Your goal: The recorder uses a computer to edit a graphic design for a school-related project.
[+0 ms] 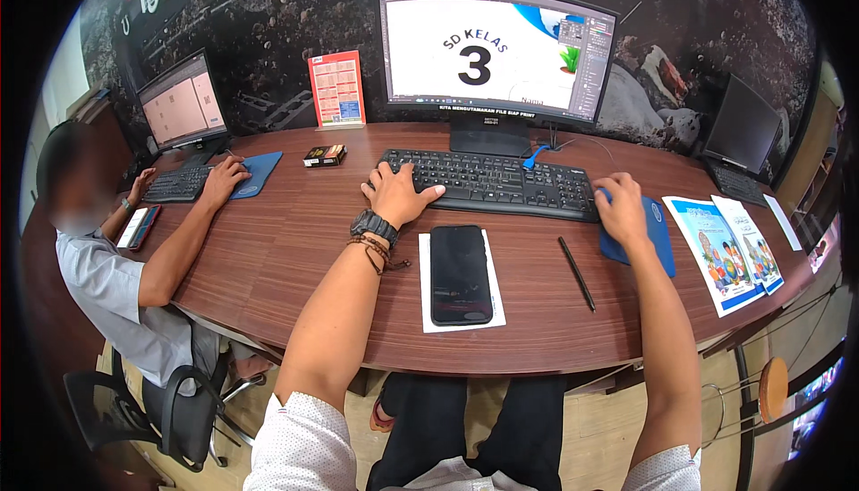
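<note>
My left hand (400,194) lies over the left end of a black keyboard (501,178), fingers spread on the keys and thumb stretched out to the right. A black watch and beaded bracelets circle that wrist. At the keyboard's right end, my right hand (621,208) curls over a dark computer mouse, which it hides almost wholly, on a blue mouse pad (660,242). Behind the keyboard stands a curved monitor (429,53) with a page design on its screen. Between my forearms, a black phone (461,276) rests on a white sheet, with a black pen (576,274) to its right.
Printed colour booklets (716,254) lie at the right, near a dark laptop (743,133). A small box (325,156) and a red-edged calendar (338,88) stand left of the monitor. At the far left, a seated person (116,258) works at another computer (183,102). A round stool (773,390) is lower right.
</note>
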Available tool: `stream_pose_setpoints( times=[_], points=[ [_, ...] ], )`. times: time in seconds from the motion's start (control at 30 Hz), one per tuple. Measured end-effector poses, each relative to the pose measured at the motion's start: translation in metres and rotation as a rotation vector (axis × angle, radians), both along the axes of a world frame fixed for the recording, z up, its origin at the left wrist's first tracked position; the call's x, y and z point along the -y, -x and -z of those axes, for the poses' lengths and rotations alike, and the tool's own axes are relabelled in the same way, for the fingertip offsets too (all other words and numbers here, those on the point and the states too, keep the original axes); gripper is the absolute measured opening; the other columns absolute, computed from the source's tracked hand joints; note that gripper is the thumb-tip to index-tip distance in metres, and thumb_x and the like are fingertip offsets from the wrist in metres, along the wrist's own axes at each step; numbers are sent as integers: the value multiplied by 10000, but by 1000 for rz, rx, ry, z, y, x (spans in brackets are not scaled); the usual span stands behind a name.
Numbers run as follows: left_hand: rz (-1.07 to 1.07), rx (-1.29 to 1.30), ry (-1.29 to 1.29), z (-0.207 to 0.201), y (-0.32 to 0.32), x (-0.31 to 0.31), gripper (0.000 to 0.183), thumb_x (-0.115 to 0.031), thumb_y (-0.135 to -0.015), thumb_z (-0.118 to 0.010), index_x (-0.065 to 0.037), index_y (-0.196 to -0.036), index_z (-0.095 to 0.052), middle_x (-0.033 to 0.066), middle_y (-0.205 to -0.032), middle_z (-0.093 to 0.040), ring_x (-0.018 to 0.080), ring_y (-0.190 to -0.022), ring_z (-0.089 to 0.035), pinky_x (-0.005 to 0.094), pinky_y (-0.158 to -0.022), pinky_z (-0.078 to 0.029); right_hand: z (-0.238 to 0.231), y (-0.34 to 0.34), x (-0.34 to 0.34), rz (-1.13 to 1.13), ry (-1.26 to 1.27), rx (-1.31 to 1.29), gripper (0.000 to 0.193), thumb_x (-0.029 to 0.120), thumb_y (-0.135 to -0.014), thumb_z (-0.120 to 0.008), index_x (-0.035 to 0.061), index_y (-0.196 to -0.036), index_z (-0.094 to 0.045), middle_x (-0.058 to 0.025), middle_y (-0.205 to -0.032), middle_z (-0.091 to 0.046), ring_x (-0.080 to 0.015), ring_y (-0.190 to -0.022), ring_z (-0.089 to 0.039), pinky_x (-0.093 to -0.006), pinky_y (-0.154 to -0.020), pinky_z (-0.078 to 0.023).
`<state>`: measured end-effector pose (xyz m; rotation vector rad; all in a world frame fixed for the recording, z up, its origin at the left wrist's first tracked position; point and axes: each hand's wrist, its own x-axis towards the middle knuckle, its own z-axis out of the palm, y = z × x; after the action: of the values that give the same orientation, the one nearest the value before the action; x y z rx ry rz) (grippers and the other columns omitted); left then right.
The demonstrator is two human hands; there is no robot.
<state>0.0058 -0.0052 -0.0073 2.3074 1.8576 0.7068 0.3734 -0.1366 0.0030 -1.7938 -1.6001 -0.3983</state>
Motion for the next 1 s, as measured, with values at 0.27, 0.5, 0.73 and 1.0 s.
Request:
stream_pose_setpoints(
  times=[0.27, 0.5, 0.73, 1.0],
  points=[
    [-44, 150, -196, 15, 19, -25, 349, -94, -837, -622, -112, -1181, -681, 179, -1235, -548, 425, -1147, -518, 533, -999, -413, 21, -32, 17, 142, -48, -200, 310, 258, -834, -677, 89, -1091, -710, -142, -1193, -583, -350, -1114, -586, -435, -942, -479],
    [-59, 157, -237, 20, 15, -26, 387, -37, -805, -609, -132, -1170, -697, 175, -1213, -561, 417, -1120, -538, 509, -996, -428, 27, -37, 16, 174, -10, -228, 334, 227, -797, -663, 81, -1093, -712, -153, -1218, -571, -349, -1128, -583, -432, -956, -474],
    [-56, 129, -214, 19, 13, -26, 387, -43, -815, -601, -135, -1180, -694, 177, -1225, -551, 418, -1119, -538, 506, -986, -431, 26, -38, 18, 198, 1, -229, 333, 216, -791, -660, 74, -1088, -713, -147, -1206, -573, -341, -1123, -581, -423, -955, -475],
    [80, 39, -191, 19, -10, -14, 397, -433, -963, -537, -188, -1247, -666, 257, -1448, -392, 463, -1387, -257, 700, -1105, -73, 25, -35, 19, 191, 15, -230, 353, 215, -796, -662, 90, -1124, -701, -147, -1229, -565, -341, -1138, -576, -422, -967, -471]
  ],
)
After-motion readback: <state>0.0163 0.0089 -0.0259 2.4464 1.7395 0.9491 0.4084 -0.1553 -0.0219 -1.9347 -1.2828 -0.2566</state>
